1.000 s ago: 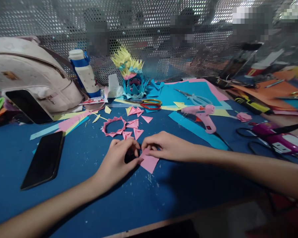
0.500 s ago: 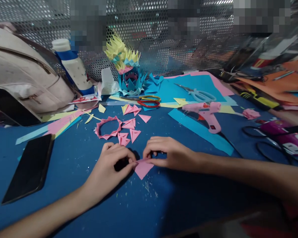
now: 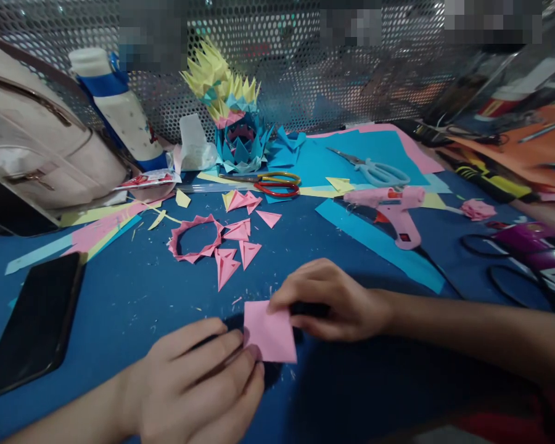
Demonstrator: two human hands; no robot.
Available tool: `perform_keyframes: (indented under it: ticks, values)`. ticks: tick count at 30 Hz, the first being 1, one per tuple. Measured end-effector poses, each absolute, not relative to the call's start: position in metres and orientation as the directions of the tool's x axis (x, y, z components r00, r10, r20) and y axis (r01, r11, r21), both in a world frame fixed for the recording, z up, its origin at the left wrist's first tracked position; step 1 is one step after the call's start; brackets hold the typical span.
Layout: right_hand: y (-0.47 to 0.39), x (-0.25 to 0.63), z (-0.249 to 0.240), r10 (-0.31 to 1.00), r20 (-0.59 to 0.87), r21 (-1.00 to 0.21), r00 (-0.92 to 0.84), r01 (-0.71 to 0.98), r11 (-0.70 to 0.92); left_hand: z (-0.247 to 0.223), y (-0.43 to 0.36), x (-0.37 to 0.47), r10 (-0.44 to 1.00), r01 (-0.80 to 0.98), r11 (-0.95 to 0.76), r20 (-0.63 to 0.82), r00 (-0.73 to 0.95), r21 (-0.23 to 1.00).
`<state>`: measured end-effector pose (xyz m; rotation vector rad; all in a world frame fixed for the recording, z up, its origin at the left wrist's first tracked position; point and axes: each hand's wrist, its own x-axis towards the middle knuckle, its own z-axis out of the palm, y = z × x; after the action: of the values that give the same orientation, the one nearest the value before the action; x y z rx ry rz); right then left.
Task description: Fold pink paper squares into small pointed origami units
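A small pink square of paper [image 3: 269, 336] is held between my two hands, above the blue tabletop [image 3: 176, 407]. My left hand [image 3: 203, 376] is closed on its lower left edge, the back of the hand turned to the camera. On the upper right, my right hand [image 3: 328, 302] pinches the same paper between thumb and fingers. Beyond the hands lie a zigzag pink paper ring [image 3: 180, 254] and several folded pink triangles [image 3: 226, 266].
A pink glue gun [image 3: 400, 213] lies on a blue paper strip at right. Red-and-yellow scissors [image 3: 277, 184] and light-blue scissors [image 3: 382, 172] lie farther back, beside a spiky paper model [image 3: 243, 145]. At left are a phone [image 3: 37, 320], bottle [image 3: 124, 117] and backpack [image 3: 50, 135].
The pink paper has gone from a folded, pointed shape to a flat square facing the camera. My left hand has come nearer and turned over; my right hand has shifted slightly right and nearer.
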<state>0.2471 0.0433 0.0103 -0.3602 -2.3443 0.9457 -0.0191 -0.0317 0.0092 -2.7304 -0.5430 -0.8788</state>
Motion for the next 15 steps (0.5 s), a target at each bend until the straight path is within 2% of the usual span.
perform_keyframes:
  ticks: [2,5,7,9,11,15]
  values:
    - [0.044,0.247,0.013,0.514,0.359,-0.789,-0.779,0.041,0.613,0.008,-0.027,-0.021,0.276,0.361,-0.932,0.573,0.772,-0.038]
    - [0.044,0.244,0.014,0.633,0.194,-0.894,-0.749,0.130,0.428,0.007,-0.020,-0.023,0.329,0.330,-0.939,0.540,0.775,0.099]
    - [0.045,0.242,0.013,0.648,0.114,-0.920,-0.753,0.166,0.355,0.005,-0.016,-0.022,0.393,0.351,-0.918,0.527,0.753,0.184]
    - [0.045,0.241,0.012,0.639,0.098,-0.917,-0.763,0.180,0.355,0.005,-0.013,-0.019,0.450,0.392,-0.892,0.513,0.731,0.224]
    - [0.045,0.240,0.011,0.647,0.108,-0.897,-0.755,0.206,0.390,0.007,-0.011,-0.015,0.462,0.432,-0.883,0.504,0.730,0.185]
    - [0.047,0.242,0.011,0.677,0.201,-0.792,-0.707,0.290,0.538,0.010,-0.009,-0.009,0.397,0.445,-0.895,0.485,0.779,0.019]
